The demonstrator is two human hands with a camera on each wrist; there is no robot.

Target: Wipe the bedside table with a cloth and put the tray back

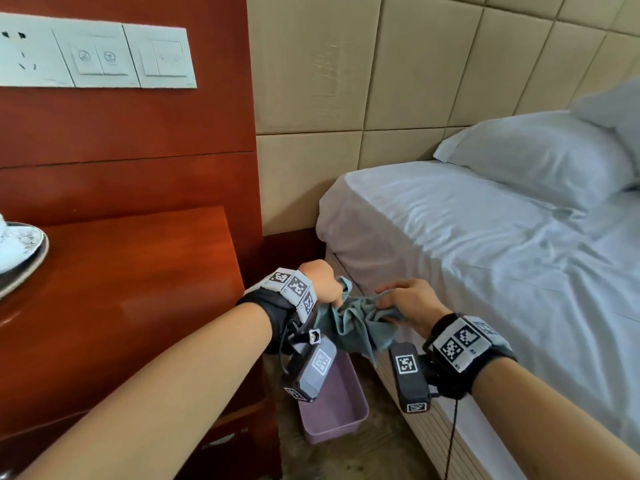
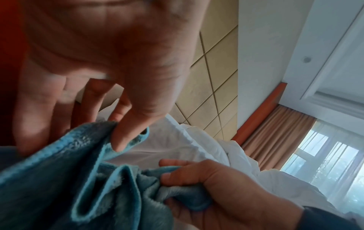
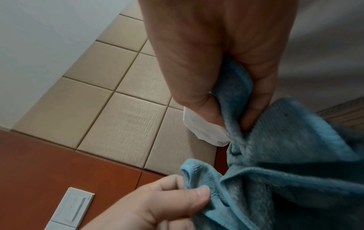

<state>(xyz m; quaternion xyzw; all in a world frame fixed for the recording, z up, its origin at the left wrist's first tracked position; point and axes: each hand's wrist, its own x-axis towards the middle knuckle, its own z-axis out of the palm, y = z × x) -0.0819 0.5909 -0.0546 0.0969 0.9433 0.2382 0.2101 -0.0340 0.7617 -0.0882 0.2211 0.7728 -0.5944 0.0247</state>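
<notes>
Reddish-brown wooden table (image 1: 131,289) at left, glossy top, set against a matching wood wall panel (image 1: 124,133) carrying a row of white switch and socket plates (image 1: 93,53). At the far left edge of the table top, part of a white thing on a rounded rim (image 1: 20,251), cut off by the frame; hard to tell what. Padded beige squares (image 1: 381,64) behind the bed (image 1: 485,254); white sheet, white pillow (image 1: 540,157) near the headboard. In the gap between table and bed, down on the patterned floor, an open purple bin (image 1: 332,407).

Blue-grey cloth (image 1: 353,320) held up in the air over that gap, above the bin, off the table. Left hand (image 1: 322,282) pinching one bunched edge between thumb and forefinger; right hand (image 1: 408,303) closed round the other end, thumb on top. Grip tight on the cloth on both sides, folds hanging loose between. Seen from the left wrist, curtains (image 2: 275,133) and a bright window (image 2: 331,158) beyond the bed.
</notes>
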